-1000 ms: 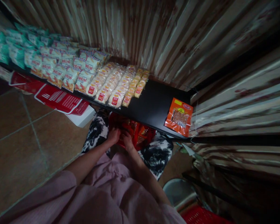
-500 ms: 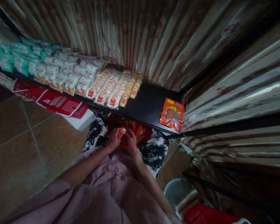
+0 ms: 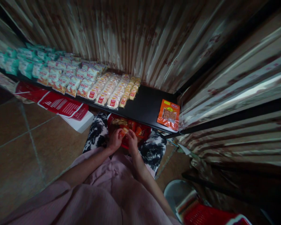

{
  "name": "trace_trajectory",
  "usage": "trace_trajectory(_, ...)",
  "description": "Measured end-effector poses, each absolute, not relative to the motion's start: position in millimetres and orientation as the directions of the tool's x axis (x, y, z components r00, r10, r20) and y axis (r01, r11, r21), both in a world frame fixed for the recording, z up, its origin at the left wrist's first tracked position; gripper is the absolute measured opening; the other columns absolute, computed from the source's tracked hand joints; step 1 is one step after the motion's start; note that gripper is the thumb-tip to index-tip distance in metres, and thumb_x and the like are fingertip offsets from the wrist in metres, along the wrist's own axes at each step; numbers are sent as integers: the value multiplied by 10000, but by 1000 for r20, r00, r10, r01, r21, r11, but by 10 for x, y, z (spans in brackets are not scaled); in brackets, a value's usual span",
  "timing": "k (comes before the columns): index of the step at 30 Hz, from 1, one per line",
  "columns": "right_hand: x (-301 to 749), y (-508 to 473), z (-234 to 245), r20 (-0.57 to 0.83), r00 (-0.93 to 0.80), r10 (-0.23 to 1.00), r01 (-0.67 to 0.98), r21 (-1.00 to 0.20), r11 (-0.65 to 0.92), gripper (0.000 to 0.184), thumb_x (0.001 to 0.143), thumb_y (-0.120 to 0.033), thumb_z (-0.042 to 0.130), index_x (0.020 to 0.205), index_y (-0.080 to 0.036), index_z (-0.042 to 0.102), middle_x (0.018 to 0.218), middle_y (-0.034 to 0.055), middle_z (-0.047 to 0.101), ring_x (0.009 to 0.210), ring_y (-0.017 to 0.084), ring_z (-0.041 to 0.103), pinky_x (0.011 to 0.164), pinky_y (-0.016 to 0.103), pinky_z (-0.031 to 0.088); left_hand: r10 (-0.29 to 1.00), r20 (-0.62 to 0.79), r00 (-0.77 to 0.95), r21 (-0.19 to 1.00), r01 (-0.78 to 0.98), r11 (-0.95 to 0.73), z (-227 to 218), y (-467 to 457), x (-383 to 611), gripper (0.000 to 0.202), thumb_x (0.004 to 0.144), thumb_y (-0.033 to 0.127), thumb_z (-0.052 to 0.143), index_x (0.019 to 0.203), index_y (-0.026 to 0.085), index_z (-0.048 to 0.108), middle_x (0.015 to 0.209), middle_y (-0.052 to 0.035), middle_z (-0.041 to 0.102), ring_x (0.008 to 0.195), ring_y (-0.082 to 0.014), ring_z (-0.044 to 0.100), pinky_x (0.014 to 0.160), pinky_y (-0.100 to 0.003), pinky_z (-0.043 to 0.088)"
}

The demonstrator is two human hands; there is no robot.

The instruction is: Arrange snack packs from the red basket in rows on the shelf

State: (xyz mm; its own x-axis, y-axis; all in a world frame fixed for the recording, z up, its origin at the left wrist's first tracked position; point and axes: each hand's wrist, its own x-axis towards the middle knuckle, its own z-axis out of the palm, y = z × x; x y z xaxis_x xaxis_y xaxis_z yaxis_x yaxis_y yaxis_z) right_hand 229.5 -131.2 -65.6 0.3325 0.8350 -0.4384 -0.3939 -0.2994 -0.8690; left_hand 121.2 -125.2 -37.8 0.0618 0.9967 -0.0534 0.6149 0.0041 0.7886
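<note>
Between my fingers is a small orange-and-white snack packet. My left hand grips it from the left, fingers closed round it. My right hand pinches its right side. Both hands are over a red basket between my knees, under the shelf's front edge. Inside the basket lie several packets, among them an orange one to the right of my right hand. The lower part of the basket is hidden by my hands and lap.
A black shelf holds teal bags, white snack bags, rows of wrapped round crackers, yellow packs and a flat orange pack. Red baskets and a white box stand below left. Striped curtains hang behind.
The packet in my hands has turned and shows more of its orange side. My hands stay in nearly the same place. The view has shifted slightly.
</note>
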Motion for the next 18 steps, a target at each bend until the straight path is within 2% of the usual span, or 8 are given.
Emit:
trace_trajectory(6,2264,-1406,-687,-457,274,847,-434,-844,-315,420,565,-298,646,969,-183,624,900,27,686,738,149,612,652,246,471,993,-117,14,834,544,91,-391,-1259,1232,355,766,33,451,1084,166,537,1131,-62,616,1050,-150,572,957,-302,434)
trace_trajectory(10,2268,-1453,-753,-425,268,864,-415,-861,-295,413,594,-330,646,982,-190,624,863,22,687,676,138,597,609,244,464,991,-127,31,844,528,91,-445,-1287,1228,285,811,129,483,1088,163,542,1116,-67,623,1045,-153,574,949,-304,436)
trace_trajectory(14,2288,-1469,-748,-393,294,871,-404,-877,-259,403,624,-363,655,983,-183,626,879,31,686,674,133,593,593,233,455,989,-136,62,846,526,84,-493,-1303,1232,321,818,254,543,1130,183,537,1134,-70,620,1062,-169,568,949,-317,433)
trace_trajectory(18,2283,-1468,-671,-388,308,869,-390,-884,-257,417,627,-386,664,986,-178,626,872,33,684,672,128,583,585,228,451,985,-165,43,849,515,119,-541,-1298,1243,343,827,254,524,1160,175,527,1162,-82,613,1048,-170,579,944,-315,432)
